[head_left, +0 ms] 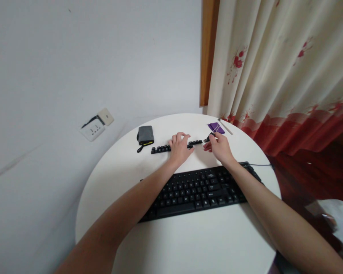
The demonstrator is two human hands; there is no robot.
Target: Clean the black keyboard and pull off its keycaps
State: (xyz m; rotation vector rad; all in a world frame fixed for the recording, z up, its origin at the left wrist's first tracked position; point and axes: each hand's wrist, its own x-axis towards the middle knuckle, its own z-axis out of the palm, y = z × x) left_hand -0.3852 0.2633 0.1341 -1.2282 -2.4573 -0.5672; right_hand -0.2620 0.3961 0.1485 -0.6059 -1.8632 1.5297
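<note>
My left hand rests over a row of black keycaps on the white round table. Its fingers are spread and curved, the fingertips on or close to the row, and part of the row is hidden under them. Just right of the row's end, my right hand pinches a small black piece with a pale tip; its kind is not clear. Nearer to me, beneath both forearms, lies a black keyboard, its left part covered by my left arm.
A grey pouch with a black loop lies at the back left. A folded purple cloth with thin pale wires on it and a slim stick-like tool lie at the back right. A cable runs off the right edge. Wall and curtain stand behind.
</note>
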